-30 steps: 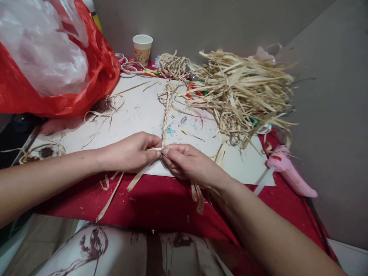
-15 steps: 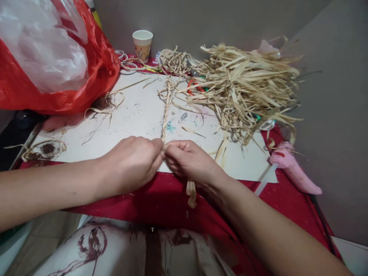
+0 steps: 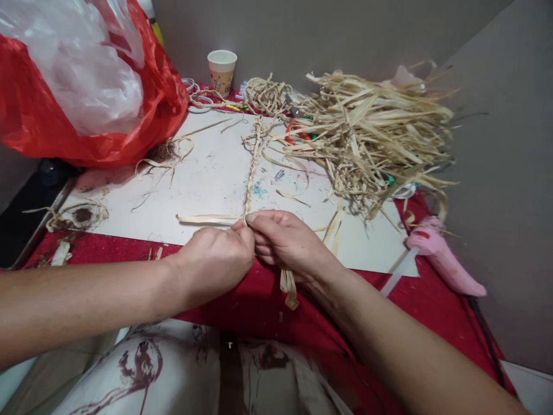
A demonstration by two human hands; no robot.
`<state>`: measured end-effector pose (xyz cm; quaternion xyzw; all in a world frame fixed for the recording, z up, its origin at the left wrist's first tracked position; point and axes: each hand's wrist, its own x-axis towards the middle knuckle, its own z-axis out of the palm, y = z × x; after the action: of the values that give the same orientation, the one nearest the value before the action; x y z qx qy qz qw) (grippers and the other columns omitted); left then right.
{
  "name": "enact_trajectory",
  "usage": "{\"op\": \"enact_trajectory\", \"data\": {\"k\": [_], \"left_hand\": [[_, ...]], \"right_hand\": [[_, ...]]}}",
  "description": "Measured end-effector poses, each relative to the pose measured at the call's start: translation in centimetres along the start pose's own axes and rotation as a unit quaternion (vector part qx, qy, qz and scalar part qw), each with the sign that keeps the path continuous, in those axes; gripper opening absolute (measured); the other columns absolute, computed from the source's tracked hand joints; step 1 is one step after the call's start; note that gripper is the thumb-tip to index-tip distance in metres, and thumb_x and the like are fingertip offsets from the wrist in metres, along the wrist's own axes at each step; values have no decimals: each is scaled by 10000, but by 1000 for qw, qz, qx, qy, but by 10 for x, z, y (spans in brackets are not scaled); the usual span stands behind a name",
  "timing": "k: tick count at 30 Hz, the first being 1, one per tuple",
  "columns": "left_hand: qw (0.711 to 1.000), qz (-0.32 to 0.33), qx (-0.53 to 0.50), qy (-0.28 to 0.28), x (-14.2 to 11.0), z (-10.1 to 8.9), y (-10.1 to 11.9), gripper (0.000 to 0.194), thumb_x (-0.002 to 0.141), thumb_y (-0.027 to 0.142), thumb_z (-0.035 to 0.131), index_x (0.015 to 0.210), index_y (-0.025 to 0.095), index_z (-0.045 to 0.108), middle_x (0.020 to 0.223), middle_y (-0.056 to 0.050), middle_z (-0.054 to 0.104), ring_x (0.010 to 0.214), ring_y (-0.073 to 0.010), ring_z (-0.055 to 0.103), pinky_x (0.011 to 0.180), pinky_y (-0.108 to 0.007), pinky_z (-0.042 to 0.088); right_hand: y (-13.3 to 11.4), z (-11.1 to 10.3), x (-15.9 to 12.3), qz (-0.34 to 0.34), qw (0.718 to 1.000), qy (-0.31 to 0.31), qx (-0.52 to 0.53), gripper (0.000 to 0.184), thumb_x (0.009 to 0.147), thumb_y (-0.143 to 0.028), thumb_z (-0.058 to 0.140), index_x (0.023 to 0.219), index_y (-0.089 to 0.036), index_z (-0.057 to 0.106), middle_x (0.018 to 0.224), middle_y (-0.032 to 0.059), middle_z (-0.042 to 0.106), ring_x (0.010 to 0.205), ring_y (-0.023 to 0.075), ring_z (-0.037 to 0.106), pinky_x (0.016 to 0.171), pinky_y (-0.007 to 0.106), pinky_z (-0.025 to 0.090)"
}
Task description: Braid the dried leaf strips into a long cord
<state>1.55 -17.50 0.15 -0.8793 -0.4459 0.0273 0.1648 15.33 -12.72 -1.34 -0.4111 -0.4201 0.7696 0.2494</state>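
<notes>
A thin straw braid (image 3: 252,167) runs down the white board to my two hands, which meet at its near end. My left hand (image 3: 220,251) is closed, its fingertips at the braid's end; a loose straw strand (image 3: 205,219) sticks out to the left above it. My right hand (image 3: 285,236) pinches the braid between thumb and forefinger. Straw tails (image 3: 288,288) hang below the right palm over the red cloth. The exact grip of the left fingertips is partly hidden.
A heap of dry straw (image 3: 380,121) lies at the back right, with orange-handled scissors (image 3: 296,134) beside it. A pink glue gun (image 3: 444,253) rests at the right. A red plastic bag (image 3: 168,86) fills the back left; a paper cup (image 3: 222,72) stands behind the white board (image 3: 207,155).
My left hand has dropped slightly and turned at the braid's end. One straw strand now shows pointing left above it. My right hand keeps its pinch. The view has shifted slightly.
</notes>
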Motion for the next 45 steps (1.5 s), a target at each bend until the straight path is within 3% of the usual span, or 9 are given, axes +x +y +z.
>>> {"op": "enact_trajectory", "data": {"k": [10, 18, 20, 22, 25, 29, 33, 40, 45], "left_hand": [[1000, -4, 14, 22, 0, 6, 3, 223, 811, 43, 325, 736, 140, 511, 520, -61, 554, 419, -202, 568, 381, -267, 305], [987, 59, -132, -64, -23, -18, -5, 172, 816, 135, 416, 771, 151, 581, 578, -35, 581, 425, -166, 533, 397, -266, 319], [980, 31, -189, -54, -22, -29, -23, 232, 869, 258, 403, 764, 179, 593, 608, -25, 599, 488, -151, 552, 457, -249, 353], [977, -74, -200, -17, -13, -34, -43, 288, 876, 354, 397, 885, 183, 629, 726, -49, 646, 596, -157, 590, 527, -244, 380], [938, -162, -302, -57, 5, -29, -65, 338, 826, 393, 481, 1032, 172, 634, 729, -37, 649, 596, -138, 568, 548, -228, 377], [818, -140, -537, -151, 16, -10, -71, 254, 818, 349, 498, 867, 156, 656, 586, 25, 558, 486, -75, 466, 474, -182, 339], [723, -167, -636, -212, 13, -3, -72, 222, 837, 327, 451, 830, 169, 606, 456, 74, 412, 333, -58, 337, 340, -179, 245], [695, -170, -657, -239, 19, -5, -81, 170, 796, 310, 514, 716, 172, 572, 472, 70, 433, 333, -46, 324, 329, -176, 227], [693, -107, -632, -329, 28, -7, -104, 194, 779, 304, 527, 651, 164, 571, 463, 50, 470, 348, -61, 352, 357, -189, 265]], "right_hand": [[3, 2, -1, -16, 1000, 19, -17, 226, 798, -349, 567, 762, -128, 602, 391, -107, 279, 345, 29, 182, 327, 163, 140], [-1, 1, 0, 1, 1000, -2, 5, 220, 810, -341, 554, 720, -140, 558, 413, -113, 248, 358, 26, 152, 328, 149, 127], [-2, 0, 0, 6, 1000, -18, 20, 221, 806, -348, 563, 719, -145, 546, 423, -118, 229, 365, 25, 134, 333, 146, 113], [-3, -2, 1, 8, 999, -34, 29, 223, 803, -355, 573, 724, -149, 538, 432, -122, 214, 372, 25, 117, 336, 144, 100], [-3, -3, 2, 8, 998, -47, 36, 228, 801, -365, 576, 730, -153, 529, 446, -121, 206, 382, 26, 112, 340, 140, 95], [-5, -4, 3, 20, 998, -54, 32, 203, 807, -343, 558, 728, -162, 510, 462, -115, 214, 395, 30, 121, 344, 137, 97], [-3, -5, 3, 26, 998, -60, 0, 191, 841, -329, 499, 734, -170, 498, 470, -106, 233, 396, 36, 146, 345, 141, 118], [-1, -6, 4, 13, 998, -49, -43, 227, 876, -339, 440, 722, -177, 482, 425, -110, 240, 370, 41, 163, 342, 148, 147], [-3, -4, 5, 16, 998, -42, -34, 222, 860, -337, 459, 702, -181, 472, 406, -114, 238, 360, 41, 153, 336, 156, 125]]}}
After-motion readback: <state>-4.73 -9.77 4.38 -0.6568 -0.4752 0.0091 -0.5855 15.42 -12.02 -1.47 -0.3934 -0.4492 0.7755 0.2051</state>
